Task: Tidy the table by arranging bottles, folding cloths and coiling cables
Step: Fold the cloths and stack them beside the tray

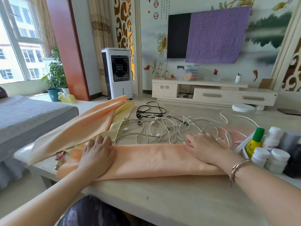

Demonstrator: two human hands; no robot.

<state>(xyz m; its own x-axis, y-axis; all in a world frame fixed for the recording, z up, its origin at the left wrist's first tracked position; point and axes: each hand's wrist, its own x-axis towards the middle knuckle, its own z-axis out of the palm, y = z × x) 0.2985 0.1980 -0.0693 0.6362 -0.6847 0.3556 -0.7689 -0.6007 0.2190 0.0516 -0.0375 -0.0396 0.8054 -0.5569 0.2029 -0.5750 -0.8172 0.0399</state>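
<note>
**Pressing a fold flat in the peach cloth**

Nearest to us, both forearms reach over the front edge of the table [162, 198]. The peach cloth [146, 159] lies across it as a long folded band. Our left hand [97, 152] presses on the band's left end, knuckles bent and fingers curled down at the far edge; we cannot tell whether they grip it. Our right hand [205, 149] lies flat on the right end, fingers straight and slightly apart.

To do this fold well, we judge it best to slide both palms outward, smooth the creases in the middle, and line up the edges before folding again.

Just beyond the band, tangled cables [162, 126] touch its far edge; we should keep them from being caught in the fold. A second peach sheet over a yellow cloth [123, 116] rises at far left. Bottles [267, 154] stand clustered at the right, just beside our wrist.
</note>
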